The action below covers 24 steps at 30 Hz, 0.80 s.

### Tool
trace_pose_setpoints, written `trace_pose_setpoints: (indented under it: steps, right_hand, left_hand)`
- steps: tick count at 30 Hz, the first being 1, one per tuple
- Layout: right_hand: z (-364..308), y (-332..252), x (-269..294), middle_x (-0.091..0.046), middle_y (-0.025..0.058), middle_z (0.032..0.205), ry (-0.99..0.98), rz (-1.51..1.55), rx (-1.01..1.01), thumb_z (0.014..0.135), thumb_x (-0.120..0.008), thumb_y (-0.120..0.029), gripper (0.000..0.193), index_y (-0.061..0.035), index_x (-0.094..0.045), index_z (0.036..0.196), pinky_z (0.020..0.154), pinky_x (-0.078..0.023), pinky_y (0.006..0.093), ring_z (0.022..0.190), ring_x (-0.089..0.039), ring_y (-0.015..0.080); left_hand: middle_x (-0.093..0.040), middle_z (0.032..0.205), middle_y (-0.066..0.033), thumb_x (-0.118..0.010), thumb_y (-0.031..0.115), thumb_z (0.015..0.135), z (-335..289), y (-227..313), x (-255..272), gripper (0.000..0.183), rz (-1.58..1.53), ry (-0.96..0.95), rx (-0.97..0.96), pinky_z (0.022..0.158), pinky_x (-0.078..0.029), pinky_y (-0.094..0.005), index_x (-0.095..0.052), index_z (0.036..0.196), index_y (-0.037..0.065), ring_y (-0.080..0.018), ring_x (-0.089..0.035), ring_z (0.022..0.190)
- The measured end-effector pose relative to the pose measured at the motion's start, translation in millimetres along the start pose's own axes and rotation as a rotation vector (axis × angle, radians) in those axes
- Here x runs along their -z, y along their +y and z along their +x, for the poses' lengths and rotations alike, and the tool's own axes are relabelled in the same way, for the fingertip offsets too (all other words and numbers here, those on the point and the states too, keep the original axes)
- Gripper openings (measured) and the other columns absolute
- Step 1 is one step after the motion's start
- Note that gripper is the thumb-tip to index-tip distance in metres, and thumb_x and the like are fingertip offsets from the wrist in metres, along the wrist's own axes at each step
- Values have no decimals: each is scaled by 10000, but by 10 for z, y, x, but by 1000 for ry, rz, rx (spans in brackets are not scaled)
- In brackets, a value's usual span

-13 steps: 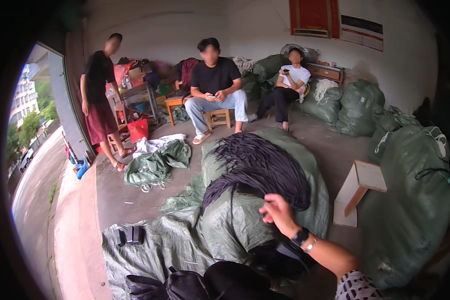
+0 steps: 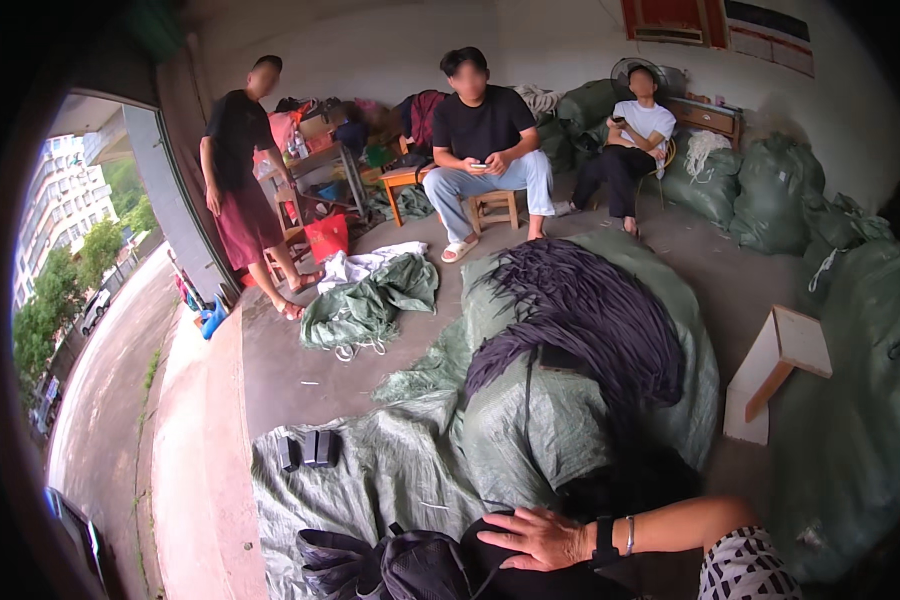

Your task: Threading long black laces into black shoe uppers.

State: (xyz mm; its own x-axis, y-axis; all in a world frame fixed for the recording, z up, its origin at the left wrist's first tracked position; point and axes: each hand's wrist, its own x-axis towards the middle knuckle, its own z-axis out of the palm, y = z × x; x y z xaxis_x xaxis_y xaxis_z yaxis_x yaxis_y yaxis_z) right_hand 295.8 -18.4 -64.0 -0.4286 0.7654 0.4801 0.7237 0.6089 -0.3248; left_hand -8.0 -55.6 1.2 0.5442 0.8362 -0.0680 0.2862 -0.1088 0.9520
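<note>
My right hand (image 2: 535,540) lies palm down with its fingers spread on a rounded black thing at the lower edge. Whether that is dark clothing or a bag I cannot tell. A dark watch and a bracelet circle the wrist. Just left of the fingers is a black backpack (image 2: 425,565). Beyond the hand, a heap of dark purple cord-like strips (image 2: 595,315) rests on a green woven sack (image 2: 515,430). Two groups of small dark blocks (image 2: 320,448) sit on the spread sacking to the left. My left hand is out of view.
A white wooden stool (image 2: 800,340) lies tipped at the right, beside large stuffed green sacks (image 2: 855,400). Two people sit at the back, and one person (image 2: 240,150) stands by the doorway. A crumpled green sack (image 2: 350,310) lies on the floor before them.
My right hand has dropped from beside the strips onto the black thing, its fingers now spread. The view has turned left, so the whole scene sits farther right.
</note>
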Motion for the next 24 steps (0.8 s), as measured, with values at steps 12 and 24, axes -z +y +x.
trace_pose_setpoints:
  steps: [12, 24]
  right_hand:
    - [521, 158, 324, -564, 97, 870, -334, 108, -4, 873, -612, -375, 816, -54, -172, 1481, 690, -471, 375, 729, -577, 223]
    - [622, 10, 126, -507, 119, 541, -281, 193, 257, 879, -607, -235, 271, -33, -460, 772, 494, -439, 408, 536, -586, 322]
  left_hand:
    - [-572, 639, 35, -610, 160, 917, 114, -147, 93, 223, -286, 15, 335, 552, -403, -219, -598, 724, 50, -53, -491, 585]
    - [-604, 665, 8, -589, 219, 935, 77, -138, 83, 293, -251, -19, 305, 570, -412, -233, -601, 717, 24, -62, -513, 615]
